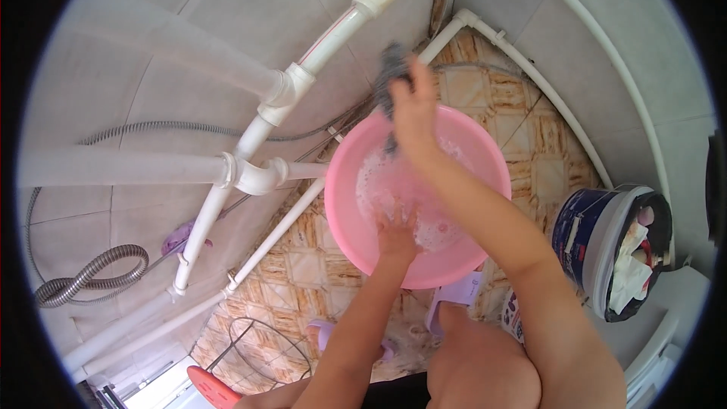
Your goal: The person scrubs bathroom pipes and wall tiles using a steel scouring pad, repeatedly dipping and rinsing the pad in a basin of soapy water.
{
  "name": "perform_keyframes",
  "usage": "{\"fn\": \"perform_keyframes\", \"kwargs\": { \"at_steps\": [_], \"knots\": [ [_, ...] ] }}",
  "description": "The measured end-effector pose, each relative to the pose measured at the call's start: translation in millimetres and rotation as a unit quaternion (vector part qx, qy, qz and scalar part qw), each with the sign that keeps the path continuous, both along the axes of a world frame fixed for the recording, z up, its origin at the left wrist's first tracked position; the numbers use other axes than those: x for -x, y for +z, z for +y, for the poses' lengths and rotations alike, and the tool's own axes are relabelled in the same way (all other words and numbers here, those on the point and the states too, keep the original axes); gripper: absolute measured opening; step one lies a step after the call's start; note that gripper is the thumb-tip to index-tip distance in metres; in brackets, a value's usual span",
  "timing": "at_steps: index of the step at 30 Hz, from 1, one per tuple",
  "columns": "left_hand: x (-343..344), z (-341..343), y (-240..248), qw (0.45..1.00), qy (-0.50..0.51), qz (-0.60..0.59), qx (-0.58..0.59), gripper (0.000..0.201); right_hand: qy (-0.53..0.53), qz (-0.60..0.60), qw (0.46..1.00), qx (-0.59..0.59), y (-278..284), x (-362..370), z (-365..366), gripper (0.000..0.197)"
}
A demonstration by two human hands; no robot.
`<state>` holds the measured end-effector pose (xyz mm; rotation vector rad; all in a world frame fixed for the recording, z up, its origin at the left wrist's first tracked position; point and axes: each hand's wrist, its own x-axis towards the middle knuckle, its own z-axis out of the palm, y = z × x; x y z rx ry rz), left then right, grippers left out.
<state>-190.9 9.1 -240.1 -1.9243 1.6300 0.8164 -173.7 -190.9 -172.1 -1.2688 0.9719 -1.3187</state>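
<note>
A round pink basin (496,182) stands on the floor in front of me, holding cloudy, sudsy water (439,236). My left hand (397,236) reaches down into the basin's near part, its fingers spread at the water and nothing seen in them. Above the basin's far rim, my right hand (415,110) is raised with its fingers closed on a dark grey wet-looking cloth (392,76). Part of that cloth dangles below the hand over the basin. Motion blurs both the right hand and the cloth, so the exact kind of cloth cannot be made out.
White pipes (326,45) run along the tiled wall at left and behind the basin. A blue-and-white bucket (598,238) with a black liner and waste stands at right. Metal hose (98,276) coils at left. Lilac slippers (458,291) and a red stool seat (212,388) are near me.
</note>
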Motion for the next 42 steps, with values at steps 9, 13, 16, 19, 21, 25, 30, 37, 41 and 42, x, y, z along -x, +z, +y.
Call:
{"fn": "perform_keyframes", "kwargs": {
  "at_steps": [9, 13, 16, 19, 21, 25, 30, 37, 41, 42],
  "knots": [
    [5.2, -6.8, -12.4, 1.0, 0.006, 0.01, -0.023, 0.098, -0.112, 0.073, 0.947, 0.293, 57.2, -5.0, -59.6, 0.02],
    [3.1, -0.4, -9.1, 0.999, 0.021, 0.01, -0.027, 0.105, -0.137, -0.014, 0.99, 0.032, 68.8, 6.8, -58.9, 0.023],
    [2.2, -2.6, -4.7, 1.0, 0.026, 0.002, -0.014, 0.11, -0.139, 0.093, 0.931, 0.323, 71.2, -7.7, -55.7, 0.024],
    [6.7, -8.3, -0.4, 1.0, 0.019, 0.001, -0.011, 0.112, -0.153, 0.113, 0.945, 0.265, 81.2, 0.3, -86.2, 0.024],
    [9.0, -5.4, -0.5, 1.0, 0.018, 0.002, -0.011, 0.113, -0.182, 0.133, 0.937, 0.266, 82.7, 9.4, -99.7, 0.024],
    [3.8, 0.1, -7.7, 1.0, 0.028, -0.003, 0.01, 0.112, -0.159, 0.189, 0.912, 0.329, 83.6, 3.3, -73.5, 0.025],
    [3.5, 0.8, -6.8, 0.999, 0.021, -0.003, 0.031, 0.109, -0.154, 0.253, 0.874, 0.384, 84.1, -5.5, -73.1, 0.021],
    [-1.7, -1.1, -3.4, 0.999, 0.039, 0.017, 0.002, 0.103, -0.2, 0.265, 0.868, 0.369, 81.5, -3.3, -66.0, 0.025],
    [0.0, -3.5, -1.6, 0.996, 0.058, 0.058, 0.025, 0.104, -0.237, 0.308, 0.863, 0.323, 72.4, 13.4, -112.7, 0.031],
    [-2.3, -2.8, -1.5, 0.996, 0.063, 0.054, 0.023, 0.104, -0.233, 0.304, 0.866, 0.322, 67.7, 24.8, -116.4, 0.031]
  ]
}}
